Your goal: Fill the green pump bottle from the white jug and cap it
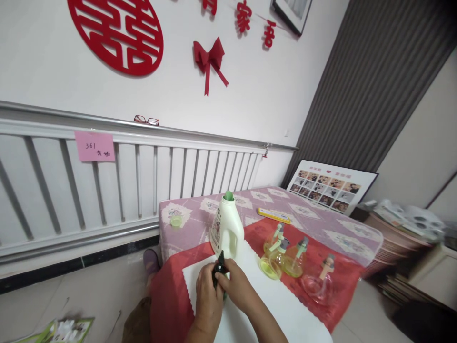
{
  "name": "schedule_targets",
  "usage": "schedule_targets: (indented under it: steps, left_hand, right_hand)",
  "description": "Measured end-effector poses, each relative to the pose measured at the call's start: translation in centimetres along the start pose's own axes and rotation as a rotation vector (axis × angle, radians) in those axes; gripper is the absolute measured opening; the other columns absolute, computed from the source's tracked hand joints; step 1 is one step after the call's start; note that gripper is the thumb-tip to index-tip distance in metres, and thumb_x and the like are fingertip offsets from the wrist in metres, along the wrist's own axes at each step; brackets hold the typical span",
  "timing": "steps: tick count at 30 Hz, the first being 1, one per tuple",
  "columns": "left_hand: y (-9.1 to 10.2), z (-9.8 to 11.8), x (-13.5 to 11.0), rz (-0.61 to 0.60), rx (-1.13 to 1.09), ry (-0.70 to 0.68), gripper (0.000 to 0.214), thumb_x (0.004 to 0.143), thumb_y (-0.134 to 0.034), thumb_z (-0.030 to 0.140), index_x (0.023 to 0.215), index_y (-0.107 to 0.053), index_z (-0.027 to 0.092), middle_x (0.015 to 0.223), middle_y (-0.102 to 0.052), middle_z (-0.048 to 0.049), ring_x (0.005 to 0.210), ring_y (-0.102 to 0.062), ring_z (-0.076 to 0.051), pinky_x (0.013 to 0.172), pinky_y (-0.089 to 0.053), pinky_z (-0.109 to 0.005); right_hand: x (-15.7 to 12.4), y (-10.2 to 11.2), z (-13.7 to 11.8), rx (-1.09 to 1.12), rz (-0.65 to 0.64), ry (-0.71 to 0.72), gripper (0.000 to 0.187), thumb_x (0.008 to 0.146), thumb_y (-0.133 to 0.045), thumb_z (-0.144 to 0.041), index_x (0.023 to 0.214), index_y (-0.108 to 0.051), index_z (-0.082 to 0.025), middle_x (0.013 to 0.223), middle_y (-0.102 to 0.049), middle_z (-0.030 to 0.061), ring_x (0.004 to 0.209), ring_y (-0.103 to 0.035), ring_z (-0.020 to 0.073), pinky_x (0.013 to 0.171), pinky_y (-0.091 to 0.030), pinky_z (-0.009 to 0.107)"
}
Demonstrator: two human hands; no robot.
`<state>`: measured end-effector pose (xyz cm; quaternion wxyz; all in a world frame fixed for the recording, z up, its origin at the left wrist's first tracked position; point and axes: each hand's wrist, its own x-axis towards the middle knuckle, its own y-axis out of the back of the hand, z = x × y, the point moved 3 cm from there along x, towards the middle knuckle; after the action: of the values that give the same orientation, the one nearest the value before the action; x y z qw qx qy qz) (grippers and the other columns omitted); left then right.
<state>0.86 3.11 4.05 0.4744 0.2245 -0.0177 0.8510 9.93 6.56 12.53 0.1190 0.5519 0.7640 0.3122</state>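
Both my hands are close together over the white cloth (243, 312), closed around a small dark bottle with a pointed black top (220, 267). My left hand (208, 295) wraps its near-left side. My right hand (237, 286) grips it from the right, thumb across the front. A bit of green shows below the fingers; most of the bottle is hidden. Just beyond stands a white detergent jug (228, 227), upright, uncapped, with a green spout in its neck. A pale green cap (176, 220) lies on the table to the left.
Several clear bottles with trigger tops stand right on the red cloth (342, 286), one being a pinkish bottle (317, 286) and another a yellowish bottle (272, 264). Behind them lies a yellow flat box (274, 216). A white radiator (193, 169) runs along the wall; a photo board (326, 186) leans at the back.
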Motion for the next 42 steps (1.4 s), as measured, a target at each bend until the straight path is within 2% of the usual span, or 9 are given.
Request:
schedule_targets:
  steps: [7,12,15,19,22,29,34,37,42]
  left_hand:
    - [-0.2,-0.5,-0.1,0.020,0.010,0.010,0.034,0.086,-0.040,0.016,0.118,-0.049,0.017,0.119,-0.063,-0.0153,0.113,-0.059,-0.025,0.102,-0.047,-0.051]
    - [0.0,-0.3,-0.1,0.002,0.008,0.004,0.034,0.086,-0.041,0.018,0.118,-0.050,0.016,0.118,-0.063,-0.0149,0.112,-0.059,-0.025,0.101,-0.048,-0.050]
    - [0.0,-0.2,-0.1,0.007,0.007,0.008,0.031,0.088,-0.042,0.022,0.118,-0.050,0.016,0.119,-0.063,-0.0152,0.113,-0.059,-0.025,0.101,-0.047,-0.050]
    - [0.0,-0.2,-0.1,0.018,0.008,0.015,0.031,0.088,-0.038,0.020,0.118,-0.050,0.017,0.119,-0.063,-0.0152,0.113,-0.059,-0.025,0.101,-0.047,-0.051]
    - [0.0,-0.3,-0.1,0.025,0.004,0.011,0.032,0.088,-0.037,0.018,0.117,-0.050,0.017,0.119,-0.062,-0.0155,0.113,-0.059,-0.025,0.101,-0.047,-0.052]
    - [0.0,-0.5,-0.2,0.015,-0.019,0.016,0.034,0.085,-0.042,0.014,0.118,-0.049,0.018,0.119,-0.062,-0.0139,0.112,-0.059,-0.024,0.101,-0.048,-0.050]
    - [0.0,-0.3,-0.2,0.000,-0.019,0.033,0.031,0.090,-0.038,0.020,0.119,-0.049,0.017,0.121,-0.061,-0.0155,0.114,-0.058,-0.024,0.102,-0.047,-0.050]
    - [0.0,-0.3,-0.1,-0.005,-0.021,0.046,0.033,0.092,-0.035,0.023,0.121,-0.048,0.015,0.123,-0.060,-0.0178,0.115,-0.058,-0.025,0.103,-0.046,-0.051]
    - [0.2,0.0,-0.1,-0.003,-0.031,0.057,0.034,0.090,-0.037,0.023,0.120,-0.048,0.013,0.121,-0.061,-0.0192,0.114,-0.058,-0.026,0.102,-0.046,-0.052]
  right_hand:
    - [0.2,-1.3,1.1,-0.002,0.171,-0.071,0.013,0.067,-0.065,-0.029,0.071,-0.055,-0.022,0.072,-0.063,0.0026,0.074,-0.062,0.0247,0.073,-0.048,0.038]
    - [-0.1,-1.4,2.0,0.128,0.116,-0.034,0.039,0.070,-0.062,-0.029,0.107,-0.062,-0.018,0.102,-0.073,0.0080,0.099,-0.067,0.0269,0.082,-0.052,0.037]
    - [-0.2,-1.5,2.3,0.188,0.067,-0.025,0.034,0.076,-0.056,-0.031,0.107,-0.065,-0.019,0.112,-0.072,0.0090,0.101,-0.068,0.0257,0.078,-0.054,0.035]
    - [-0.1,-1.8,2.2,0.186,0.101,-0.058,0.015,0.074,-0.060,-0.030,0.085,-0.061,-0.020,0.084,-0.072,0.0042,0.083,-0.068,0.0248,0.075,-0.053,0.036]
    - [0.0,-2.0,2.1,0.169,0.152,-0.090,0.015,0.071,-0.064,-0.030,0.077,-0.053,-0.022,0.072,-0.066,0.0004,0.075,-0.066,0.0243,0.074,-0.051,0.037]
    - [-0.4,-1.9,2.5,0.201,0.090,-0.014,0.033,0.076,-0.057,-0.030,0.107,-0.062,-0.020,0.108,-0.072,0.0079,0.101,-0.066,0.0259,0.081,-0.052,0.036]
    - [-0.3,-2.4,2.3,0.129,0.175,-0.060,0.014,0.074,-0.060,-0.034,0.081,-0.056,-0.023,0.080,-0.067,0.0027,0.081,-0.065,0.0256,0.076,-0.051,0.038]
    - [-0.2,-2.7,2.2,0.090,0.218,-0.082,0.018,0.073,-0.062,-0.036,0.074,-0.049,-0.025,0.072,-0.060,0.0001,0.073,-0.062,0.0254,0.072,-0.050,0.039]
    - [-0.3,-2.5,1.9,0.109,0.161,-0.015,0.027,0.075,-0.057,-0.033,0.098,-0.060,-0.020,0.098,-0.069,0.0082,0.095,-0.066,0.0263,0.085,-0.052,0.038]
